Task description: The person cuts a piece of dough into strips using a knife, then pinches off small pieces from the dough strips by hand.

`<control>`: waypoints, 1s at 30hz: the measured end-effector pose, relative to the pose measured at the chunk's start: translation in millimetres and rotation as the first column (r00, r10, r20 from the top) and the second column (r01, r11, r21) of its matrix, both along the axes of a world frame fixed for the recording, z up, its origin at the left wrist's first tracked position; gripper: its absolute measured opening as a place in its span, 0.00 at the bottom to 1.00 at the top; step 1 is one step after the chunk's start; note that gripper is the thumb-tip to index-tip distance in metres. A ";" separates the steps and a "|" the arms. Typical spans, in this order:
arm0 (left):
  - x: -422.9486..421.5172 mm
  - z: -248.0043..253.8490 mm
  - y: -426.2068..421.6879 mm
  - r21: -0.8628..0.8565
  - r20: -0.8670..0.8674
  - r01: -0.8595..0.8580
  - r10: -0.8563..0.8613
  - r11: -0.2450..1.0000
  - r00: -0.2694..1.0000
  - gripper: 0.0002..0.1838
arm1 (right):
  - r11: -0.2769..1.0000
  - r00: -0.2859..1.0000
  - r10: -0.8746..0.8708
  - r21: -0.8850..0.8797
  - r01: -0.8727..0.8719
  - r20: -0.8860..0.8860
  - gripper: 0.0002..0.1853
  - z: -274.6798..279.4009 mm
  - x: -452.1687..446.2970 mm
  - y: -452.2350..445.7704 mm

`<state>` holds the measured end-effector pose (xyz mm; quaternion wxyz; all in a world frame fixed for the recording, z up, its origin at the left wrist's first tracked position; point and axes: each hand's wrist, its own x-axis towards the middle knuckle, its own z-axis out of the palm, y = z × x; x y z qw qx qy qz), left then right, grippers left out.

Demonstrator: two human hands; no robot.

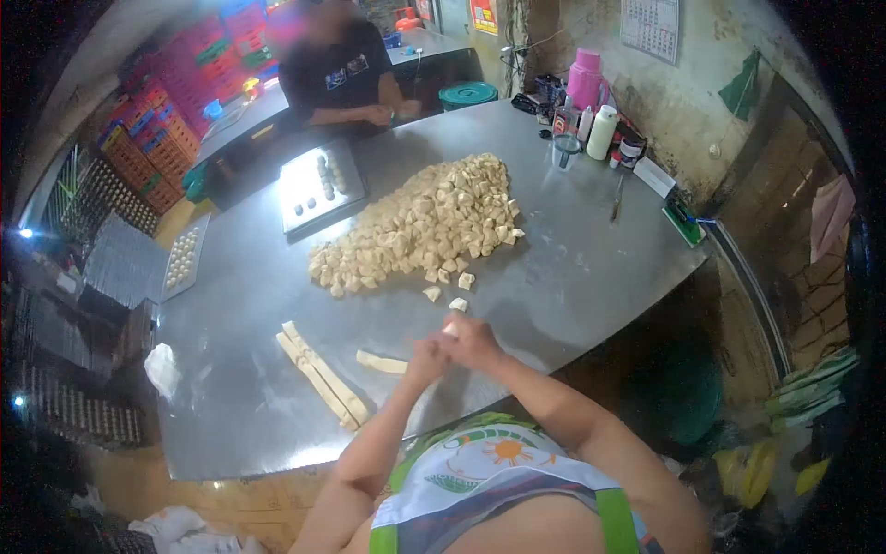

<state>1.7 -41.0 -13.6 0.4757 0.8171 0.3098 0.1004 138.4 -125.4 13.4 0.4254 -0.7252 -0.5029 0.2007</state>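
Near the table's front edge my two hands meet. My left hand (428, 362) is closed around the end of a short dough strip (380, 363), whose free end sticks out to the left. Pressed against it, my right hand (473, 343) is closed on a small pale dough piece (449, 329) that shows at the fingertips. A cut dough piece (458, 304) lies just beyond my right hand. Farther back spreads a large heap of dough pieces (434, 217). Longer dough strips (321, 377) lie side by side to the left of my hands.
A tray (305, 198) with several dough balls stands behind the heap, before a person (337, 74). Another tray (185, 254) and a white lump (161, 369) are at the left edge. Bottles, a pink jug (584, 81) and a clear cup (566, 152) line the back right.
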 end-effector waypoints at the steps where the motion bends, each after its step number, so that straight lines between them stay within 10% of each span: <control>1: 1.8 9.2 -10.8 0.227 -0.166 0.055 -0.017 0.972 0.986 0.14 | 1.000 1.000 0.005 0.000 -0.005 -0.004 0.16 -4.3 7.0 3.1; 4: -9.0 33.2 -20.6 0.176 0.044 0.170 -0.180 0.970 0.983 0.13 | 0.905 0.982 -0.040 -0.411 0.115 0.186 0.21 -15.9 33.5 8.1; 6: -16.3 31.9 -18.6 0.187 0.264 0.223 -0.268 0.957 0.927 0.14 | 0.942 0.963 -0.137 -0.268 0.200 0.234 0.25 -27.0 42.4 -5.5; 9: -21.0 15.9 5.4 0.063 -0.051 0.032 -0.029 0.998 0.998 0.25 | 1.000 0.994 0.022 0.019 -0.024 0.110 0.23 -35.5 27.6 -0.7; 11: -15.1 9.4 14.3 0.227 0.382 0.058 -0.144 0.972 0.913 0.32 | 0.988 0.989 0.148 0.033 -0.148 0.003 0.22 1.4 9.2 -1.1; 14: -5.0 11.7 28.2 0.369 0.540 -0.044 -0.176 0.929 0.823 0.24 | 0.959 0.969 0.242 0.167 -0.230 -0.055 0.21 8.4 -12.6 4.5; 15: -6.1 4.5 34.9 0.368 0.543 -0.039 -0.181 0.929 0.820 0.24 | 0.932 0.979 0.203 0.299 -0.204 0.034 0.20 7.9 -13.2 13.1; 17: -9.1 -11.5 45.6 -0.178 0.258 0.084 -0.036 0.981 0.965 0.18 | 0.977 0.997 0.026 0.212 -0.040 0.067 0.19 2.1 -25.9 17.0; 20: -9.8 11.8 19.7 0.096 -0.192 0.128 -0.108 0.987 0.975 0.14 | 0.980 0.974 -0.145 -0.111 0.165 0.172 0.19 -10.2 -16.2 21.7; 23: -26.5 39.9 5.4 0.143 0.257 0.312 -0.339 0.939 0.905 0.13 | 0.891 0.960 -0.156 -0.386 0.238 0.232 0.22 -50.7 20.6 15.6; 25: -30.7 31.7 19.4 0.019 0.233 0.331 -0.326 0.944 0.916 0.15 | 0.860 0.958 -0.161 -0.443 0.254 0.237 0.24 -56.5 18.7 6.9; 27: -36.5 16.4 34.5 -0.100 0.218 0.314 -0.287 0.944 0.933 0.20 | 0.990 0.924 -0.115 -0.036 0.138 0.365 0.29 -41.9 -1.4 -1.2; 30: -37.2 13.7 40.0 0.235 0.260 0.263 -0.321 0.936 0.911 0.47 | 0.990 0.969 0.073 0.097 -0.099 0.238 0.30 -25.2 -21.1 10.6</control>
